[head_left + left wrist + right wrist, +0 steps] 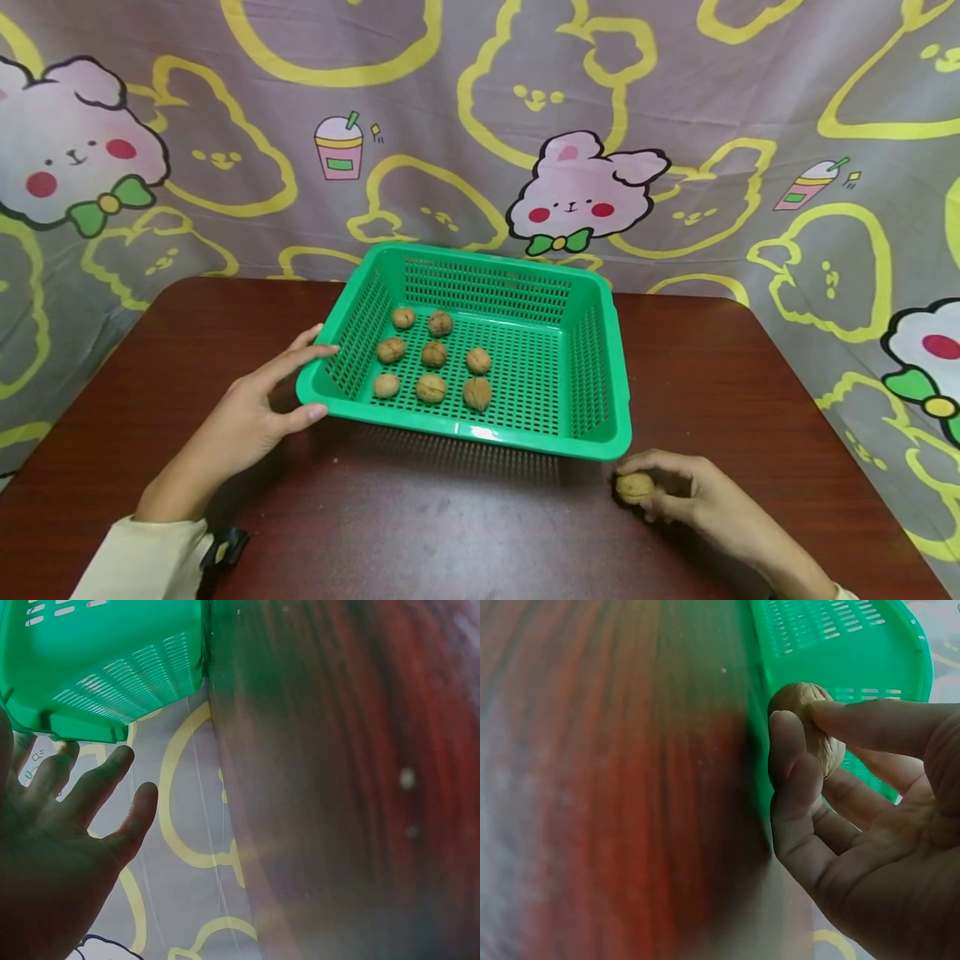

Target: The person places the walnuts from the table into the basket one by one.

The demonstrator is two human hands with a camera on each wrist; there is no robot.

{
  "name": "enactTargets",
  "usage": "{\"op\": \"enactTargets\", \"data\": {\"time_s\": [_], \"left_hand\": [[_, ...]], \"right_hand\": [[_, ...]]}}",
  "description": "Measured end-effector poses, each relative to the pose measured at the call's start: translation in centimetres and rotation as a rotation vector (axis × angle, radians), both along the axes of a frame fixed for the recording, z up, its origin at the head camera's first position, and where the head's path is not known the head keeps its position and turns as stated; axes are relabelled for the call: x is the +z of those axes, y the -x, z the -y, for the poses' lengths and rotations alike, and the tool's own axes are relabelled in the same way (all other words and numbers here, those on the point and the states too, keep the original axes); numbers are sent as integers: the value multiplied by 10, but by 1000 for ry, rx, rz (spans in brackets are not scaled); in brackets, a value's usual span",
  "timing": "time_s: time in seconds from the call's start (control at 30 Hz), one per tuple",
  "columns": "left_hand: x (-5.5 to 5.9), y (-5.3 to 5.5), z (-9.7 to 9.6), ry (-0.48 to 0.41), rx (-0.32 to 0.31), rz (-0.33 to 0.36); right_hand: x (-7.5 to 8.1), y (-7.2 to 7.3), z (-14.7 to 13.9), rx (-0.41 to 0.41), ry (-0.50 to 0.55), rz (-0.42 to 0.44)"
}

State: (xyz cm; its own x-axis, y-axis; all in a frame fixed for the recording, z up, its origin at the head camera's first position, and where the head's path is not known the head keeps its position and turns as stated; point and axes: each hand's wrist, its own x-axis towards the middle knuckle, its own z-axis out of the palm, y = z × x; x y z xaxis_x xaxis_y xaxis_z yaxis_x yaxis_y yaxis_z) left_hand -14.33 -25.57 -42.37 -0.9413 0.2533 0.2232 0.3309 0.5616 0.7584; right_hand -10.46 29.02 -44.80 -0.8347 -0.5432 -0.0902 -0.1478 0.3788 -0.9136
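Note:
A green plastic basket (465, 430) with slotted walls sits on the table. Several walnuts (433, 354) lie on its floor, mostly toward the left side, in loose rows. At the basket's left rim is my left hand (238, 425), its fingers fairly straight and spread, the thumb by the near left corner. The left wrist view shows those fingers beside the basket's edge, holding nothing. Off the basket's near right corner, my right hand (693, 496) pinches a single walnut (829, 750) between thumb and fingertips, low over the table. Part of that walnut is hidden by the fingers.
The dark reddish-brown table (420, 525) is glossy and spreads around the basket. Behind it and along both sides hangs a grey cloth (435, 108) with yellow outlines and cartoon rabbits. A dark band (221, 558) shows by the left sleeve.

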Motion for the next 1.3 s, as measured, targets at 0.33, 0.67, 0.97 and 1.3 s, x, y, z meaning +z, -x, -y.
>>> {"op": "enactTargets", "data": {"time_s": [0.33,0.67,0.97,1.3], "left_hand": [[0,1,0,1,-1,-6],[0,1,0,-15,-6,7],[1,0,2,-9,-1,16],[0,2,2,-1,-2,10]], "right_hand": [[23,9,-15,-87,74,-5],[65,41,-21,-318,86,8],[116,90,14,-284,327,104],[144,139,75,-259,364,219]]}}
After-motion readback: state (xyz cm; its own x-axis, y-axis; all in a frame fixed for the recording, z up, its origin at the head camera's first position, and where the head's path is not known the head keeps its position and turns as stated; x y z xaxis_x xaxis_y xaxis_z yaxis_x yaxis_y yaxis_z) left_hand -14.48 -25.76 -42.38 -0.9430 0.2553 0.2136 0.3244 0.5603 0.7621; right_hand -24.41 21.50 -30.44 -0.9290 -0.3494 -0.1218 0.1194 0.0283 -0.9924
